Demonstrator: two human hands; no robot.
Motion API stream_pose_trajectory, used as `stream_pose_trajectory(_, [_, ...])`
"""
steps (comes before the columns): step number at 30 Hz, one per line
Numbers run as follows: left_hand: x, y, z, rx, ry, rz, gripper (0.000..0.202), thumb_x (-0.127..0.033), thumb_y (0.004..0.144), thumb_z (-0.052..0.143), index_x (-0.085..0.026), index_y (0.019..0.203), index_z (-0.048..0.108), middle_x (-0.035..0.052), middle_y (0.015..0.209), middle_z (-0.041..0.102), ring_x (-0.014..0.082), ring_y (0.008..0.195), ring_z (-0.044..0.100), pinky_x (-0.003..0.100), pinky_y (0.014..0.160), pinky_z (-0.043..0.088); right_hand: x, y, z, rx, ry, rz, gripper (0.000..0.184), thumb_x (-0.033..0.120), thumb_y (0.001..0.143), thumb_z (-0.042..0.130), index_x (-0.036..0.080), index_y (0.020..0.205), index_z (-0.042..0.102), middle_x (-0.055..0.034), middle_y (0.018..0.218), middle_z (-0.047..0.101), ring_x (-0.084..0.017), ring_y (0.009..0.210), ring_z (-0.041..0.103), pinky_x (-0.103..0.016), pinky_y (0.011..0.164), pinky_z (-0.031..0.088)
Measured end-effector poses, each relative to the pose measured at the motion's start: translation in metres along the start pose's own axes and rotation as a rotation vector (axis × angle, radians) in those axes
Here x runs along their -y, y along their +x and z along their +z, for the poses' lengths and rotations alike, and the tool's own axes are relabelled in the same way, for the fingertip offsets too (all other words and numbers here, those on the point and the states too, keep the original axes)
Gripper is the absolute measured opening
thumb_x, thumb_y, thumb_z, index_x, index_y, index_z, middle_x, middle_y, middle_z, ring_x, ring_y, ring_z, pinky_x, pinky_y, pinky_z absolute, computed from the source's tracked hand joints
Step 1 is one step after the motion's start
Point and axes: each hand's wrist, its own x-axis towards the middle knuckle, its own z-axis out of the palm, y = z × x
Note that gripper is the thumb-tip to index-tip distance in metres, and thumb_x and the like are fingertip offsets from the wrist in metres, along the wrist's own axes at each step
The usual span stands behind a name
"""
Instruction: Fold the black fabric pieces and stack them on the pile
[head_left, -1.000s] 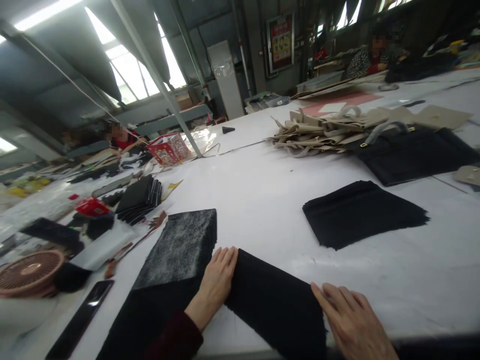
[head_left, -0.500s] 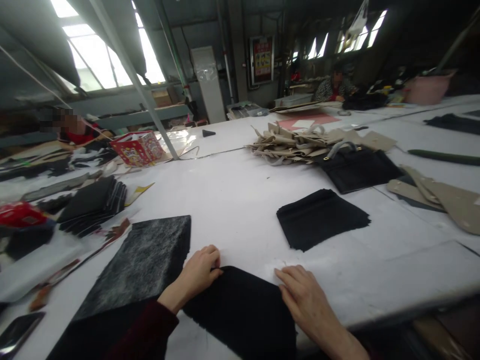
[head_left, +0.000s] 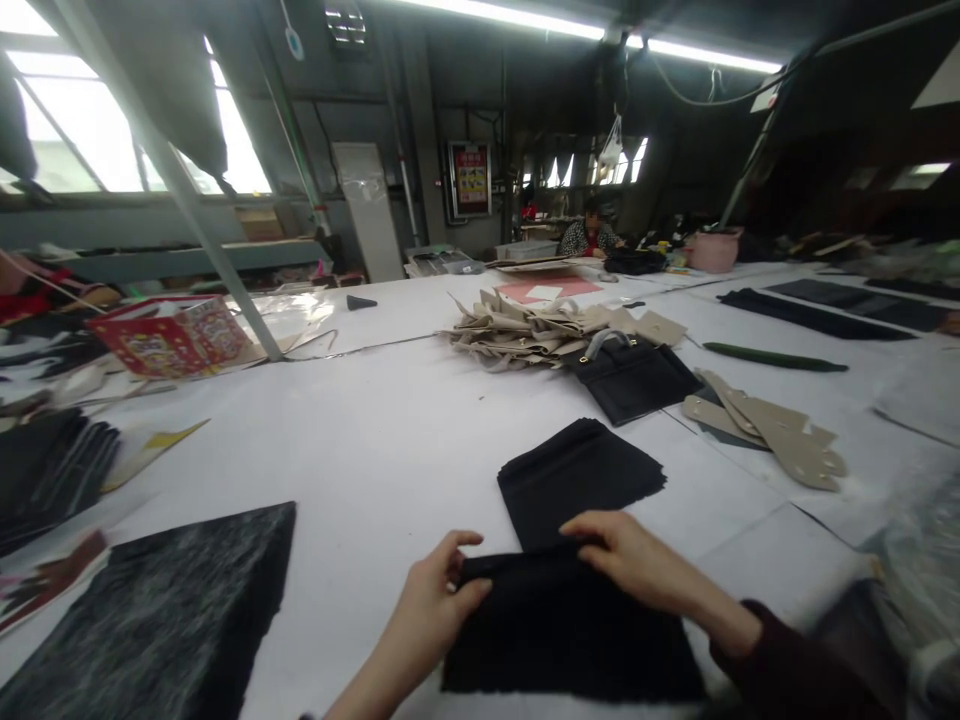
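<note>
A piece of black fabric (head_left: 570, 640) lies at the near edge of the white table, its far edge lifted a little between both hands. My left hand (head_left: 439, 605) pinches its upper left corner between thumb and fingers. With fingers bent over the same edge, my right hand (head_left: 630, 560) grips it farther right. Just beyond is a stack of black fabric pieces (head_left: 577, 475), whose near end the held piece partly covers. To the left rests a larger stack of dark, grey-mottled cloth (head_left: 165, 600).
Beige strap-like pieces (head_left: 525, 330) are heaped mid-table beside a black bag (head_left: 637, 380) with a grey handle. More beige pieces (head_left: 772, 430) and a long green object (head_left: 776, 357) lie right. A red box (head_left: 180, 335) stands by a slanted pole (head_left: 202, 240). Someone (head_left: 589, 235) sits far back.
The view has swung right. My hands have moved the black fabric right, up against the stack beyond it. My right hand, lying on the fabric before, now grips its far edge.
</note>
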Motion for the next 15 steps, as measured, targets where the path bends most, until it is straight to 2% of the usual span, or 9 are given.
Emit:
stream_pose_trajectory(3, [-0.025, 0.054, 0.043, -0.131, 0.129, 0.075, 0.035, -0.020, 0.076, 0.060, -0.023, 0.111, 0.059, -0.0021, 0.076, 0.060, 0.0160, 0.071, 0.057, 0.027, 0.068, 0.042, -0.027, 0.044, -0.053, -0.138, -0.452, 0.022, 0.036, 0.013, 0.080, 0.051, 0.024, 0.108, 0.071, -0.0027, 0.111, 0.070, -0.020, 0.105, 0.062, -0.030, 0.093, 0.042])
stream_pose_trajectory(4, [-0.032, 0.072, 0.053, -0.189, 0.217, 0.095, 0.036, -0.020, 0.077, 0.061, -0.023, 0.113, 0.059, -0.0006, 0.080, 0.062, 0.0173, 0.075, 0.058, 0.029, 0.071, 0.043, -0.035, 0.058, -0.063, -0.179, -0.528, 0.039, 0.036, 0.011, 0.080, 0.050, 0.023, 0.106, 0.072, -0.0044, 0.109, 0.070, -0.021, 0.103, 0.062, -0.032, 0.093, 0.041])
stream_pose_trajectory(6, [-0.042, 0.101, 0.067, -0.279, 0.380, 0.123, 0.039, -0.017, 0.079, 0.060, -0.021, 0.118, 0.057, 0.0049, 0.090, 0.065, 0.0215, 0.086, 0.059, 0.034, 0.079, 0.044, -0.047, 0.086, -0.069, -0.252, -0.609, 0.067, 0.037, 0.008, 0.081, 0.046, 0.020, 0.105, 0.071, -0.0089, 0.107, 0.069, -0.023, 0.104, 0.060, -0.036, 0.093, 0.038])
stream_pose_trajectory(8, [-0.047, 0.120, 0.072, -0.318, 0.471, 0.151, 0.043, -0.012, 0.079, 0.058, -0.018, 0.121, 0.056, 0.0110, 0.103, 0.065, 0.0262, 0.099, 0.057, 0.040, 0.088, 0.042, -0.055, 0.108, -0.061, -0.312, -0.631, 0.076, 0.042, 0.008, 0.082, 0.042, 0.018, 0.114, 0.068, -0.0126, 0.114, 0.066, -0.026, 0.111, 0.056, -0.039, 0.096, 0.035])
stream_pose_trajectory(10, [-0.047, 0.126, 0.072, -0.329, 0.505, 0.177, 0.049, -0.007, 0.076, 0.057, -0.017, 0.124, 0.055, 0.0137, 0.112, 0.063, 0.0283, 0.108, 0.054, 0.042, 0.093, 0.040, -0.063, 0.123, -0.044, -0.355, -0.630, 0.067, 0.049, 0.009, 0.084, 0.041, 0.016, 0.128, 0.060, -0.0145, 0.127, 0.060, -0.027, 0.122, 0.049, -0.040, 0.100, 0.033])
stream_pose_trajectory(12, [-0.043, 0.122, 0.065, -0.348, 0.546, 0.187, 0.054, -0.006, 0.074, 0.058, -0.019, 0.127, 0.054, 0.0122, 0.117, 0.061, 0.0275, 0.110, 0.053, 0.041, 0.094, 0.040, -0.075, 0.134, -0.025, -0.367, -0.592, 0.053, 0.054, 0.011, 0.084, 0.040, 0.013, 0.137, 0.052, -0.0172, 0.138, 0.052, -0.030, 0.129, 0.043, -0.043, 0.103, 0.032])
stream_pose_trajectory(14, [-0.034, 0.109, 0.053, -0.373, 0.570, 0.211, 0.054, -0.010, 0.074, 0.061, -0.021, 0.127, 0.054, 0.0101, 0.119, 0.060, 0.0262, 0.109, 0.054, 0.039, 0.093, 0.041, -0.093, 0.142, -0.011, -0.371, -0.532, 0.042, 0.054, 0.016, 0.087, 0.038, 0.006, 0.139, 0.049, -0.0234, 0.140, 0.049, -0.034, 0.132, 0.041, -0.046, 0.103, 0.033])
stream_pose_trajectory(15, [-0.029, 0.099, 0.044, -0.384, 0.570, 0.227, 0.051, -0.013, 0.075, 0.063, -0.022, 0.125, 0.055, 0.0094, 0.118, 0.060, 0.0259, 0.107, 0.055, 0.039, 0.092, 0.042, -0.103, 0.146, -0.007, -0.422, -0.488, 0.027, 0.054, 0.020, 0.089, 0.037, 0.007, 0.140, 0.049, -0.0234, 0.140, 0.048, -0.034, 0.134, 0.040, -0.046, 0.103, 0.033])
